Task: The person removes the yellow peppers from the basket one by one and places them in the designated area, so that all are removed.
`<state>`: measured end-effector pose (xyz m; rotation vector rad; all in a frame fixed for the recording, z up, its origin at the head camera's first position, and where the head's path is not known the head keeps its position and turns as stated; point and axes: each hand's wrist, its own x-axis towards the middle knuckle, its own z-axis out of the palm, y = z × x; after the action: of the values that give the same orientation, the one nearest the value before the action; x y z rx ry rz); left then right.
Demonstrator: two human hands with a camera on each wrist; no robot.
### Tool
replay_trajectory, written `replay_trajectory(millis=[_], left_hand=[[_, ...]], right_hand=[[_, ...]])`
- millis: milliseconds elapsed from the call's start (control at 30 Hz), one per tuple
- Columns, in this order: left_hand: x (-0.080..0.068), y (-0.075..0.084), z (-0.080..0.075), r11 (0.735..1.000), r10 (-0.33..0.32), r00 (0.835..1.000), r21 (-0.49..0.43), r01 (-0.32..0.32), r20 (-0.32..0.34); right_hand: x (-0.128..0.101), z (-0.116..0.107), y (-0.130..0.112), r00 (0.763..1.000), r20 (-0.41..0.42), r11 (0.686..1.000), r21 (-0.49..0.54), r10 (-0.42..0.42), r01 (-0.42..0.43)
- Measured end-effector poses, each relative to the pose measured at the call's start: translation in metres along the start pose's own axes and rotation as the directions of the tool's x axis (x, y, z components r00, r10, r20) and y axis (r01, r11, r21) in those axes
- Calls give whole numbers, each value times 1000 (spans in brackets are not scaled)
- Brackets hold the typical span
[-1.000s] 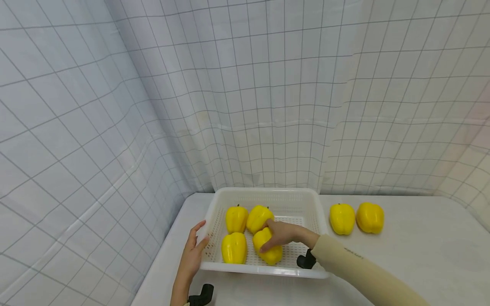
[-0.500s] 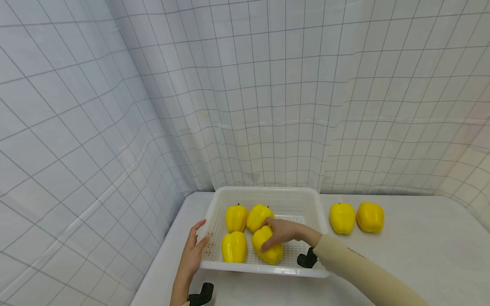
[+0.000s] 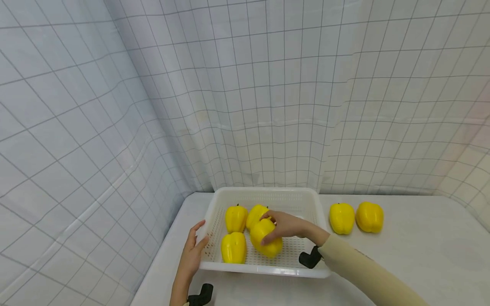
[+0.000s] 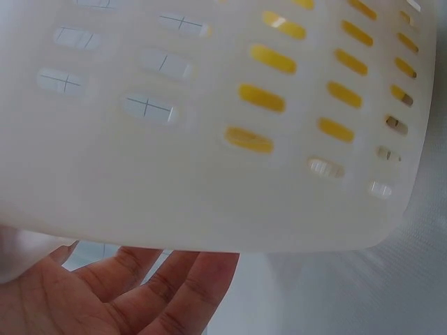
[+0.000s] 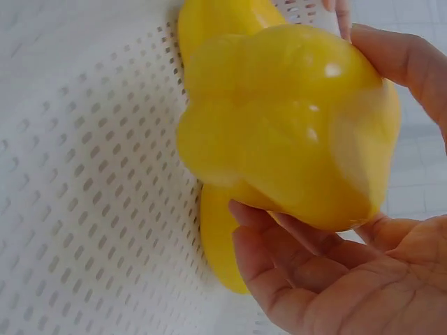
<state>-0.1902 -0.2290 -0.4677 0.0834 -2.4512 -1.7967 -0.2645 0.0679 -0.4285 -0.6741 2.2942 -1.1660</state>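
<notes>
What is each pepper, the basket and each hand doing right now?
held pepper: gripped by the right hand, in the basket.
right hand: fingers curled round that pepper.
left hand: fingers straight, against the basket's left wall.
basket: upright on the table.
three other peppers: lying in the basket.
two peppers: on the table, right of the basket.

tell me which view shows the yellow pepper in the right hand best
The right wrist view: the glossy yellow bell pepper fills the frame, with the right hand curled round it. The head view shows that pepper small, over the white perforated plastic basket. The left wrist view shows only yellow through the basket's slots.
</notes>
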Motion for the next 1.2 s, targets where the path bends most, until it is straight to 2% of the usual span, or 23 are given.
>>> replay_trajectory(millis=[200, 367, 667, 900, 1200], left_hand=[[-1, 0, 0, 1000, 8, 1000, -2, -8, 4], [0, 0, 0, 1000, 3, 1000, -3, -3, 3], [1, -2, 0, 1000, -10, 1000, 0, 10, 0], [2, -1, 0, 1000, -4, 1000, -9, 4, 7], [3, -4, 0, 1000, -19, 1000, -3, 19, 1]], right_hand=[[-2, -3, -1, 999, -37, 997, 67, -33, 35], [-3, -5, -2, 997, -31, 988, 133, -71, 74], [-9, -5, -8, 994, -69, 972, 213, -91, 103], [-16, -8, -12, 985, -124, 967, 206, -123, 147], [-25, -10, -9, 969, -218, 976, 153, -116, 152]])
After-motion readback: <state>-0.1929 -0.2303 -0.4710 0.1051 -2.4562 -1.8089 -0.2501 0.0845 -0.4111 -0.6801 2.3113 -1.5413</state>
